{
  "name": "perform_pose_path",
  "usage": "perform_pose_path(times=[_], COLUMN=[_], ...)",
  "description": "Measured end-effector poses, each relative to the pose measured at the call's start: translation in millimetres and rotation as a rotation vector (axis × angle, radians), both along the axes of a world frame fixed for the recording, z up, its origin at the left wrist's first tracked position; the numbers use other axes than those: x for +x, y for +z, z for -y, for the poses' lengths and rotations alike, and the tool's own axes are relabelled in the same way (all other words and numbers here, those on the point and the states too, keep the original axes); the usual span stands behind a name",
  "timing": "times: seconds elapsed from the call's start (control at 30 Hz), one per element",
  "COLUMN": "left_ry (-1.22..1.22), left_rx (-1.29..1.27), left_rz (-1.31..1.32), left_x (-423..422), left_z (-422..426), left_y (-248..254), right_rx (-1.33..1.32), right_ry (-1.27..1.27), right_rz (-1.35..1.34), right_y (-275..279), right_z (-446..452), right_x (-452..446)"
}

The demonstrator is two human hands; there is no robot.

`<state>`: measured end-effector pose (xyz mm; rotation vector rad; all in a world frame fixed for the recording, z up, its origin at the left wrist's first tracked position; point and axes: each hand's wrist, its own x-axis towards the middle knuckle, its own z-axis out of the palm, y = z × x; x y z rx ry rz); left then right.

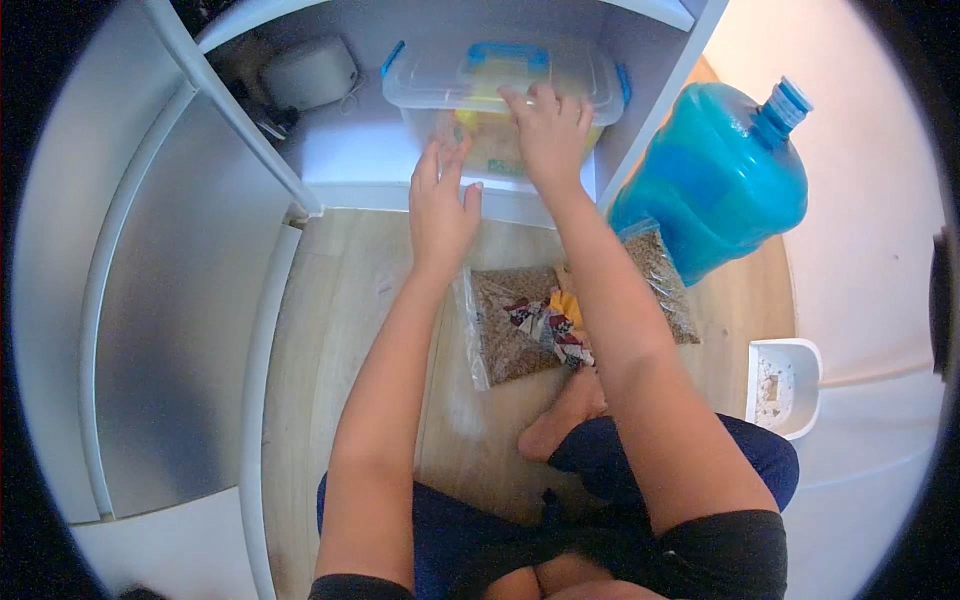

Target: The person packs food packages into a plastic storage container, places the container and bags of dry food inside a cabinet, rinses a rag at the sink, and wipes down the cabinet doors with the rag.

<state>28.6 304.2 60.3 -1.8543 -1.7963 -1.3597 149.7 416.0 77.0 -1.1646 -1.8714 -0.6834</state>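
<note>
Translucent plastic bin (492, 138), blue-clipped lid (435, 88); left fingers (430, 166), right fingers (547, 101) loosely spread.

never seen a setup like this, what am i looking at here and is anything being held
There is no machine: these are a person's bare hands, seen from a camera worn on the head, looking forward and down. A clear plastic box with blue clips sits in a white cabinet. The left hand is open near the box's front; the right hand has its fingers at the lid's front edge, but whether they grip is hard to tell. On the wooden floor lie two bags of brown pellets, beside a big blue bottle.
</note>
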Motion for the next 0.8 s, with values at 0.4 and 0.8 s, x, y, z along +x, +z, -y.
perform_pose_path(times=[0.4, 0.8], left_ry=[-0.002, 0.001], left_rx=[-0.194, -0.261], left_rz=[0.197, 0.290], left_x=[-7, -12], left_z=[7, 13], left_y=[-44, -79], right_rx=[0.027, 0.003], right_ry=[-0.140, -0.219], right_rz=[0.175, 0.249], right_y=[-5, -7], right_z=[-98, -136], right_x=[-4, -7])
